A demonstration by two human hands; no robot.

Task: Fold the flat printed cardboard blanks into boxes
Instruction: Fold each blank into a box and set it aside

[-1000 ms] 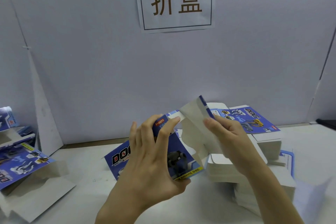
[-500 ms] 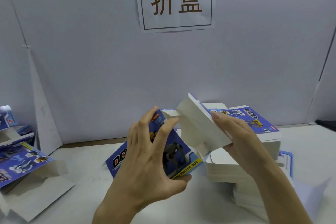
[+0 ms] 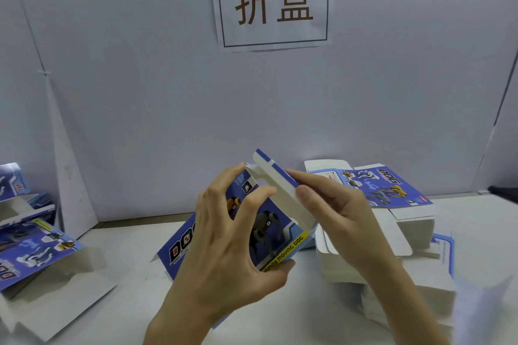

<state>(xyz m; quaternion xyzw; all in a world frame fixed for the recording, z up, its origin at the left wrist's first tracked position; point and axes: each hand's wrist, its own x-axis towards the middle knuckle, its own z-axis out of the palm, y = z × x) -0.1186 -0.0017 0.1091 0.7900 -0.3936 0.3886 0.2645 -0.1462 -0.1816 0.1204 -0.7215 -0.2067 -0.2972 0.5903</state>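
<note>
Midway on one box (image 3: 269, 227) over the bench (image 3: 126, 246), left hand (image 3: 224, 246) gripping its printed face, right hand (image 3: 336, 213) pinching the end flap (image 3: 280, 185); stack (image 3: 406, 221) of blanks unfolded, pile (image 3: 36, 246) seemingly folded at left.

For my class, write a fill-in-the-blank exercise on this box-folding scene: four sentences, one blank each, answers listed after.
1. The left hand grips a box printed mainly in ____.
2. Its yellow strip reads FUNNY MOVING ____.
3. The right hand pinches the same box, and the stack of flat blanks lies on the person's ____ side.
4. The sign on the wall shows ____ characters.
Answers: blue; DOG; right; two.
</note>
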